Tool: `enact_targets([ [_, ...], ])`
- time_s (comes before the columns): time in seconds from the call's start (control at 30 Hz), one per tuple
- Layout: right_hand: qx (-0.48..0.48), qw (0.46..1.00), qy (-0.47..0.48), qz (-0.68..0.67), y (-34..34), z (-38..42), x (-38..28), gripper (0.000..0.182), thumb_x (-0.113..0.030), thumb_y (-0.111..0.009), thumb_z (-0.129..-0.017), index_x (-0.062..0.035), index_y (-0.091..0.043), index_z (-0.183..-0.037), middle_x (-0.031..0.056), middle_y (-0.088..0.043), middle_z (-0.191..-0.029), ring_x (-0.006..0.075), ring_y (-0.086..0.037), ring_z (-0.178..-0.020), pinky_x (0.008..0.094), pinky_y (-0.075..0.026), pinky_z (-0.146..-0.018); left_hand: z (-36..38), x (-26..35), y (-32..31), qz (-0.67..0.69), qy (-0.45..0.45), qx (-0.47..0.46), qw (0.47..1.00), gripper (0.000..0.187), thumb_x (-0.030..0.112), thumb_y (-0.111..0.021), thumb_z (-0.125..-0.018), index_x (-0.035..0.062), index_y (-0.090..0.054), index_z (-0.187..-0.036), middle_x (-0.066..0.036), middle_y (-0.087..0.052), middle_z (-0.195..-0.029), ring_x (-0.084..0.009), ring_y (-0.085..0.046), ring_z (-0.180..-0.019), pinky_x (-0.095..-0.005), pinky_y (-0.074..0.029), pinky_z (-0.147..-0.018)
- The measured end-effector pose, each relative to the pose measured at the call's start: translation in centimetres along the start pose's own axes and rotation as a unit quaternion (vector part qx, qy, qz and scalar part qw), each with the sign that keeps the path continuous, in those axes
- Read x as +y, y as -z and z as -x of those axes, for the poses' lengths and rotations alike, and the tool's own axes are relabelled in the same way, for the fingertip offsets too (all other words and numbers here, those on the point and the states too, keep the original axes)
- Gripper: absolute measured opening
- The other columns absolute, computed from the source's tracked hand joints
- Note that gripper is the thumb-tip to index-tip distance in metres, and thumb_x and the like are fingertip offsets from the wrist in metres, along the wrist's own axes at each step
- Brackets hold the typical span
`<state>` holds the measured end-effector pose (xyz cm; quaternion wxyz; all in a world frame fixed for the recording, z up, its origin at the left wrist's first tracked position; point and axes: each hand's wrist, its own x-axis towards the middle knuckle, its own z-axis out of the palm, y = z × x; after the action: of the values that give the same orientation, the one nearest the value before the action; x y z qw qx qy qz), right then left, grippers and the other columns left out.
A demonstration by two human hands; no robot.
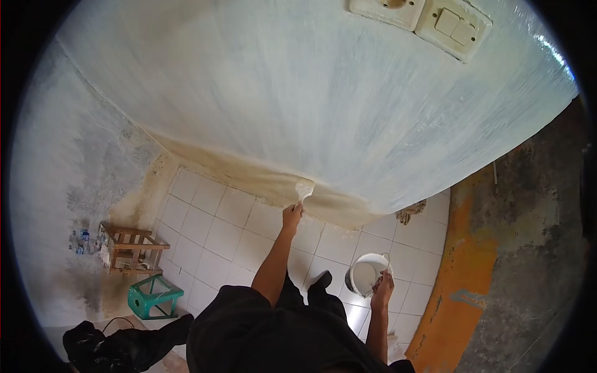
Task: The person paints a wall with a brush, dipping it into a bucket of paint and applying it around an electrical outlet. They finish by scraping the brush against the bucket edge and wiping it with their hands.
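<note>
My left hand is closed round the handle of a wide brush, whose white-coated head is at the lower, tan part of the wall. Above that band the wall carries streaky whitish paint. On the right, my right hand grips the handle of a white bucket with white paint inside. The bucket hangs or stands over the tiled floor; which of the two is unclear.
A green stool, a wooden frame and plastic bottles are at the left. Dark cloth lies lower left. A socket and switch plate is high on the wall. An orange-and-grey wall bounds the right.
</note>
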<state>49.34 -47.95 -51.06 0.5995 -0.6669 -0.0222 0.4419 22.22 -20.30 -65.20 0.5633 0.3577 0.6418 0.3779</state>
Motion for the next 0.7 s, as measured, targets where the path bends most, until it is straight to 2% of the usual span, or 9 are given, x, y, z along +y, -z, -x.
enact_targets([
  [0.13, 0.002, 1.0, 0.015, -0.007, -1.7, 0.8, 0.3, 0.023, -0.028, -0.05, -0.101, -0.0077, -0.055, -0.092, -0.0085, -0.033, -0.063, 0.001, -0.027, -0.049, 0.0203, -0.022, -0.044, 1.7, 7.1, -0.8, 0.032, -0.03, -0.021, 0.999, 0.032, 0.028, -0.061, -0.095, 0.0034, -0.064, -0.075, -0.001, -0.058, -0.066, -0.0086, -0.048, -0.058, -0.026, -0.038, -0.056],
  [0.27, 0.005, 1.0, 0.025, -0.014, -3.1, 1.9, 0.2, 0.023, -0.029, -0.051, -0.1, -0.0078, -0.055, -0.092, -0.0084, -0.034, -0.063, 0.0011, -0.027, -0.049, 0.0205, -0.023, -0.044, 6.5, 14.3, -0.1, 0.07, -0.048, -0.039, 0.996, 0.033, 0.028, -0.061, -0.095, 0.0014, -0.064, -0.078, -0.001, -0.057, -0.066, -0.0079, -0.048, -0.059, -0.0246, -0.037, -0.056],
  [0.4, 0.001, 0.999, 0.029, -0.023, -3.5, 1.8, 0.7, 0.022, -0.03, -0.053, -0.099, -0.009, -0.055, -0.093, -0.0069, -0.035, -0.063, 0.0031, -0.029, -0.05, 0.0207, -0.024, -0.044, 13.3, 22.8, 2.3, 0.122, -0.135, -0.031, 0.983, 0.033, 0.029, -0.06, -0.096, -0.0003, -0.063, -0.08, 0.001, -0.053, -0.063, -0.0061, -0.045, -0.057, -0.0231, -0.033, -0.054],
  [0.5, 0.014, 0.999, 0.03, -0.017, -5.0, 2.2, 0.4, 0.023, -0.029, -0.053, -0.099, -0.0076, -0.055, -0.091, -0.0081, -0.035, -0.063, 0.0014, -0.028, -0.049, 0.0206, -0.024, -0.043, 16.5, 29.6, 4.9, 0.123, -0.223, -0.04, 0.966, 0.035, 0.032, -0.06, -0.097, -0.0004, -0.064, -0.085, 0.003, -0.049, -0.064, -0.0054, -0.041, -0.058, -0.023, -0.031, -0.054],
  [0.63, 0.003, 1.0, 0.03, -0.008, -6.3, 2.4, 0.5, 0.02, -0.027, -0.054, -0.098, -0.0088, -0.055, -0.09, -0.0081, -0.035, -0.062, 0.0014, -0.029, -0.049, 0.0202, -0.024, -0.043, 16.9, 36.8, 6.9, 0.149, -0.296, -0.055, 0.942, 0.037, 0.035, -0.059, -0.097, -0.0008, -0.065, -0.091, 0.004, -0.045, -0.065, -0.0049, -0.038, -0.06, -0.0234, -0.029, -0.054],
  [0.7, 0.013, 0.999, 0.037, -0.007, -7.2, 2.0, 0.7, 0.018, -0.026, -0.054, -0.097, -0.0096, -0.055, -0.088, -0.0082, -0.035, -0.062, 0.0014, -0.029, -0.049, 0.0201, -0.024, -0.043, 15.9, 37.9, 7.5, 0.16, -0.311, -0.06, 0.935, 0.039, 0.036, -0.058, -0.098, -0.0013, -0.064, -0.092, 0.004, -0.044, -0.065, -0.0048, -0.037, -0.061, -0.0235, -0.029, -0.054],
])
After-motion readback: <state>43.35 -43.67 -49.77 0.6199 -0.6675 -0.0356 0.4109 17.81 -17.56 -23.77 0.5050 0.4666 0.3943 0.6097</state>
